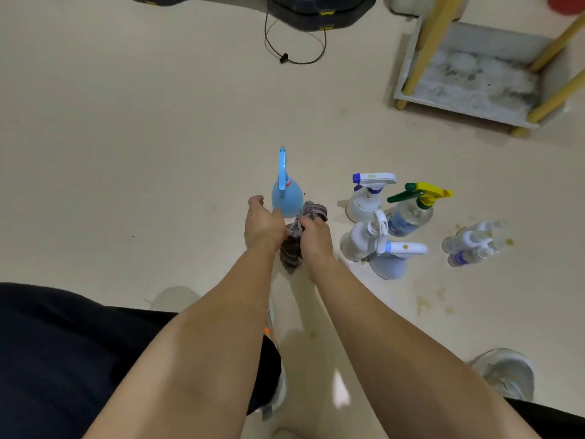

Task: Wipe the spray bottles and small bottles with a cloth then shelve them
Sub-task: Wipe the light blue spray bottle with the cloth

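The left hand (264,224) and right hand (315,240) each gripped the bunched cloth (292,248). The blue spray bottle (289,199) stood upright on the floor (158,153) just ahead, closer to the left hand.

I take this for a storage or utility room, not a lived-in one. The floor (126,122) is bare, cream and smooth, with yellowish stains (422,304) near where spray bottles (364,205) and small bottles (468,245) stand directly on it. A low shelf (474,80) on yellow legs (424,49) has a grey, dusty board. Along the far edge I see stacked black cases (319,11) with yellow latches and a loose cable (284,57) on the floor.
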